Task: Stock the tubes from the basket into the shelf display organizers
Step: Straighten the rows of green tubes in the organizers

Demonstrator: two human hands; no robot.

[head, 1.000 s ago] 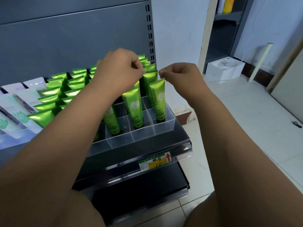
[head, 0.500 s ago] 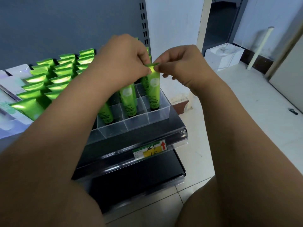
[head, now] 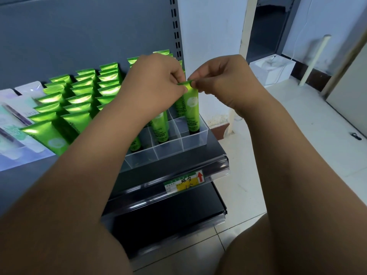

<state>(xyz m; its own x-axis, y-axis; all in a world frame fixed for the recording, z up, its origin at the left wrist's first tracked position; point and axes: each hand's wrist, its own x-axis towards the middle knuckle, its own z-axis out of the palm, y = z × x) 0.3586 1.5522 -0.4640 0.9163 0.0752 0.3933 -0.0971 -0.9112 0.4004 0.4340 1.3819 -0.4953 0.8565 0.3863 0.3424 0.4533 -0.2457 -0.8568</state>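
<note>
Both hands have drawn together since the frame one second back, where they hung apart above the display. The left hand (head: 156, 84) and right hand (head: 224, 82) now each pinch, thumb against forefinger, the flat crimped top of one glossy green plastic tube (head: 191, 110). This tube stands upright, cap down, in the rightmost column of the clear plastic divided organizer (head: 195, 138), behind an empty front cell, on the dark metal shelf (head: 178, 163). Rows of identical green tubes (head: 79, 96) fill the compartments further left. The basket is out of view.

Probable hazard: the tube is controlled only by its thin crimp. Unequal pull from the two hands could bend that seam or lean the tube against the divider. If it is released while leaning, it may tip onto its neighbours.

Compared with half a second ago, the two-handed pinch on the crimp is unchanged and the tube occupies the same cell. Only the viewpoint differs, now showing more of the stocked rows at left.
</note>
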